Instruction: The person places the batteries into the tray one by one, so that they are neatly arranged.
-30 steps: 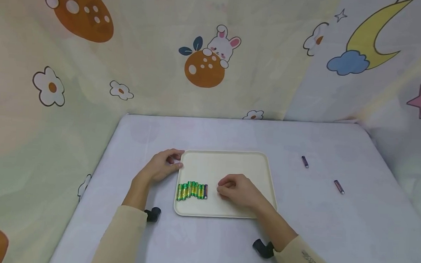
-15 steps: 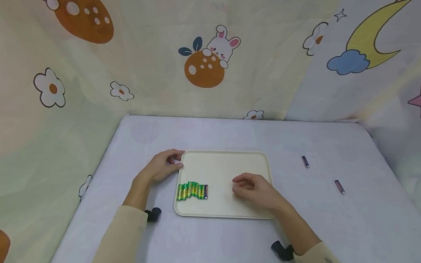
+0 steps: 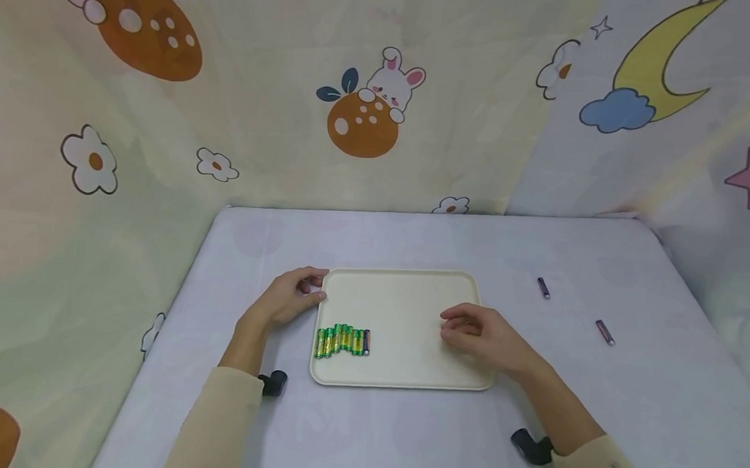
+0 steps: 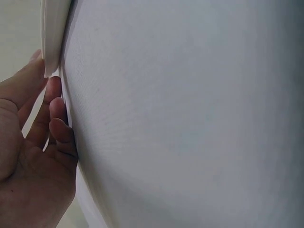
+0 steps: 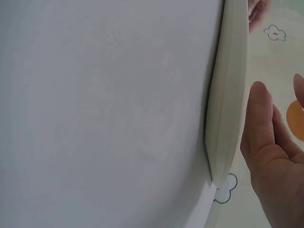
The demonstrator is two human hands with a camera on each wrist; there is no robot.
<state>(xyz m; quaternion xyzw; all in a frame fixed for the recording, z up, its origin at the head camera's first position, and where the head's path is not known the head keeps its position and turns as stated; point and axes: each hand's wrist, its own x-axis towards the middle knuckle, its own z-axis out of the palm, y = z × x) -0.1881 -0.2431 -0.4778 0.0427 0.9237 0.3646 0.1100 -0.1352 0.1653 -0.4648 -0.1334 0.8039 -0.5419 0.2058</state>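
A cream tray (image 3: 397, 299) lies on the table. My left hand (image 3: 287, 298) holds its left rim between thumb and fingers. In the left wrist view, the thumb reaches over the tray edge (image 4: 52, 38) and the fingers (image 4: 56, 108) curl beside it. Several green batteries (image 3: 337, 339) stand side by side in a row at the tray's left front. A dark purple battery (image 3: 366, 342) closes the row on its right. Over the tray's right part hovers my right hand (image 3: 487, 335), fingers loosely bent, holding nothing; the right wrist view shows it above the tray rim (image 5: 230, 95).
Two dark purple batteries lie apart on the table right of the tray, one farther back (image 3: 543, 288) and one nearer (image 3: 604, 332). A white cloth (image 3: 364, 431) covers the table. Behind it hangs a printed curtain (image 3: 262, 80).
My right hand has moved to the right across the tray, away from the battery row. The left hand stays on the tray's left rim, and the batteries keep their places.
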